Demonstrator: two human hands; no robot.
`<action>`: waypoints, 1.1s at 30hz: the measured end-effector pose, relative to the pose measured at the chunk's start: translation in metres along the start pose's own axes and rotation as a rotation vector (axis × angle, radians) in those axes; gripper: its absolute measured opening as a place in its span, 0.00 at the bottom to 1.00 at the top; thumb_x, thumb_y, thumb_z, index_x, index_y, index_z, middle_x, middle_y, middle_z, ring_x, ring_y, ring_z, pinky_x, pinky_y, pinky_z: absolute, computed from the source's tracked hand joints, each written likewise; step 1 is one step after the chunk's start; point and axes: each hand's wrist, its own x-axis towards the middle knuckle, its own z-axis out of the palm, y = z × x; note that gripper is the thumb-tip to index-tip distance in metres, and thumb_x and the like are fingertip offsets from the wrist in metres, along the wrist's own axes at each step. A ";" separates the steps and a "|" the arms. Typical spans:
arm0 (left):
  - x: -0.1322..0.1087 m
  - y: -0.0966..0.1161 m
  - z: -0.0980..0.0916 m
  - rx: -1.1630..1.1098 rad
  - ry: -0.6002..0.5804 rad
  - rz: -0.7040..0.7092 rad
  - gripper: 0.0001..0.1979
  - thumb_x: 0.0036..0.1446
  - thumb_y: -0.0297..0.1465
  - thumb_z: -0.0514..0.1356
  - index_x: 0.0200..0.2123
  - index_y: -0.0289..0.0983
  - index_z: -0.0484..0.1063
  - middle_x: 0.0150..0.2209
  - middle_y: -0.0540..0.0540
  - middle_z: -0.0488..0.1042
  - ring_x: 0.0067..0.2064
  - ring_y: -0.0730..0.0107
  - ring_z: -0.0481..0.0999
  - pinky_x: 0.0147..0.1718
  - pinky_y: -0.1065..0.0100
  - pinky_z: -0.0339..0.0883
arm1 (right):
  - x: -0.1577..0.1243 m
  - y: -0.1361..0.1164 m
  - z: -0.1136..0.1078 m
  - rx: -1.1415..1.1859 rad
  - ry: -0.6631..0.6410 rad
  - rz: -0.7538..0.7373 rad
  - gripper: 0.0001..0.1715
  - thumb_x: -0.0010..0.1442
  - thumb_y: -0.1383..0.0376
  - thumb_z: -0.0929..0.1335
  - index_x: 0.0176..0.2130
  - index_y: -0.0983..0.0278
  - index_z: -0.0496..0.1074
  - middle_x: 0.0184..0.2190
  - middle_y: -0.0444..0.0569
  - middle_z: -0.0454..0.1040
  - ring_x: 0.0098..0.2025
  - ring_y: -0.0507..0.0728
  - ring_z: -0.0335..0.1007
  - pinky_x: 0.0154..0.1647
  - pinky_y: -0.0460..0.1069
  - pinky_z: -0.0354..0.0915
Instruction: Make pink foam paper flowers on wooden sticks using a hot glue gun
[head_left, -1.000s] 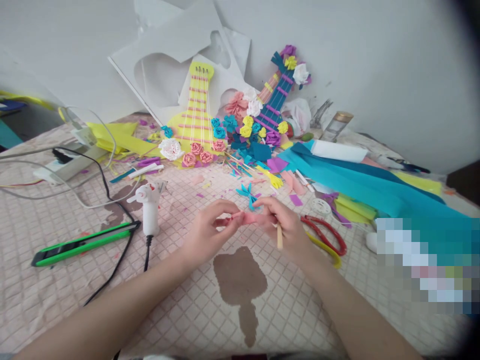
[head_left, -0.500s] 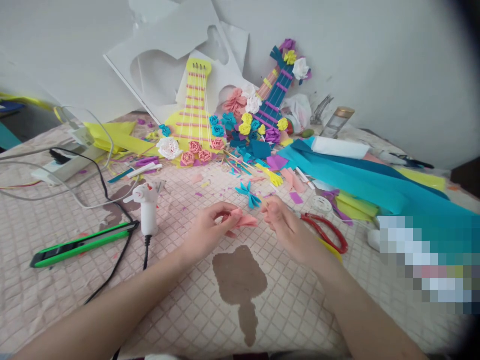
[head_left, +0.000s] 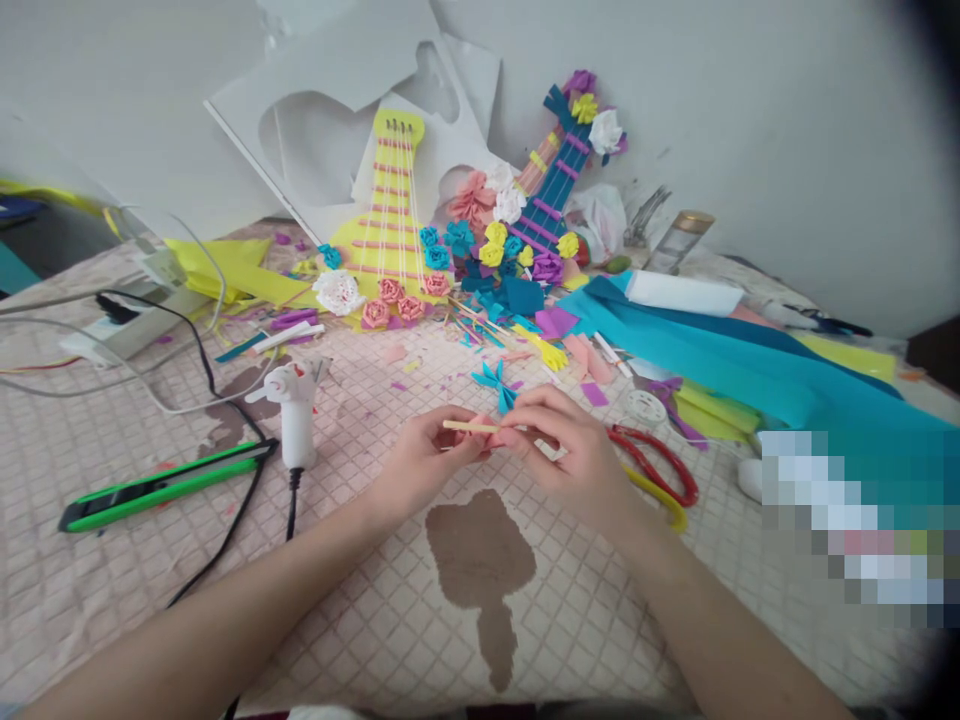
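Over the middle of the table my left hand pinches a small piece of pink paper, mostly covered by fingers. My right hand is closed on a thin, pale wooden stick, which lies level across the front of the paper and points left. The two hands nearly meet, fingertips close together at the paper. Just behind the right fingers lies a blue paper flower piece. Scissors with red and yellow handles lie beside my right hand, partly hidden by it.
To the left stand a white glue gun with its cord and a green utility knife. Behind are a yellow paper guitar and a blue one with paper flowers. Blue paper spreads at right, near a power strip's opposite side.
My right hand has moved left to my left hand, bringing the stick across the pink paper. The pink paper is now more hidden between the fingers.
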 end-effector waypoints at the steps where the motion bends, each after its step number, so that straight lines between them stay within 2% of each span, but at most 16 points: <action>1: 0.000 0.001 0.000 -0.001 0.015 -0.008 0.12 0.48 0.34 0.65 0.33 0.32 0.72 0.32 0.47 0.75 0.35 0.70 0.76 0.40 0.65 0.70 | 0.000 0.001 -0.001 -0.019 -0.008 0.005 0.05 0.59 0.67 0.65 0.35 0.62 0.72 0.34 0.46 0.67 0.34 0.50 0.65 0.32 0.45 0.62; 4: -0.001 0.002 0.000 -0.013 0.034 -0.027 0.12 0.47 0.34 0.65 0.33 0.33 0.72 0.32 0.47 0.76 0.35 0.69 0.77 0.40 0.65 0.70 | 0.000 0.006 -0.001 -0.077 -0.048 0.026 0.05 0.58 0.68 0.66 0.33 0.63 0.73 0.33 0.46 0.68 0.34 0.50 0.66 0.34 0.46 0.63; 9: -0.001 0.004 -0.001 -0.043 -0.002 -0.015 0.13 0.48 0.35 0.65 0.35 0.33 0.72 0.33 0.47 0.77 0.37 0.70 0.78 0.39 0.68 0.72 | 0.000 0.012 0.000 -0.120 -0.074 0.067 0.05 0.58 0.68 0.65 0.32 0.64 0.72 0.32 0.45 0.70 0.34 0.50 0.67 0.36 0.47 0.62; 13: -0.001 0.005 -0.002 0.000 -0.009 -0.027 0.14 0.49 0.35 0.64 0.36 0.32 0.72 0.34 0.46 0.77 0.38 0.68 0.77 0.33 0.71 0.74 | 0.001 0.013 -0.001 -0.145 -0.116 0.112 0.05 0.59 0.68 0.65 0.32 0.63 0.71 0.30 0.44 0.71 0.34 0.51 0.66 0.36 0.47 0.61; 17: -0.001 0.005 -0.002 0.078 0.010 -0.024 0.14 0.51 0.36 0.62 0.37 0.32 0.73 0.33 0.46 0.76 0.34 0.70 0.76 0.29 0.73 0.75 | 0.001 0.013 0.000 -0.179 -0.150 0.158 0.06 0.59 0.66 0.64 0.33 0.63 0.71 0.30 0.44 0.73 0.32 0.51 0.66 0.34 0.47 0.61; 22: -0.001 0.005 -0.001 0.130 0.003 -0.011 0.14 0.52 0.37 0.61 0.36 0.32 0.74 0.31 0.46 0.76 0.31 0.73 0.75 0.28 0.74 0.74 | -0.001 0.012 0.002 -0.161 -0.133 0.103 0.07 0.60 0.64 0.64 0.38 0.62 0.71 0.34 0.46 0.73 0.33 0.51 0.68 0.34 0.47 0.62; 27: -0.001 0.002 -0.001 0.167 -0.024 0.041 0.14 0.54 0.39 0.60 0.36 0.33 0.73 0.32 0.46 0.75 0.33 0.72 0.75 0.29 0.73 0.75 | -0.001 0.013 0.002 -0.160 -0.137 0.088 0.08 0.61 0.64 0.64 0.37 0.61 0.73 0.33 0.46 0.74 0.34 0.53 0.69 0.35 0.49 0.64; 33: -0.001 0.001 -0.001 0.186 -0.035 0.052 0.15 0.54 0.39 0.60 0.36 0.32 0.73 0.32 0.45 0.74 0.32 0.72 0.74 0.29 0.72 0.75 | -0.001 0.012 0.004 -0.129 -0.040 -0.016 0.09 0.60 0.69 0.64 0.41 0.62 0.72 0.37 0.48 0.73 0.40 0.53 0.70 0.41 0.49 0.66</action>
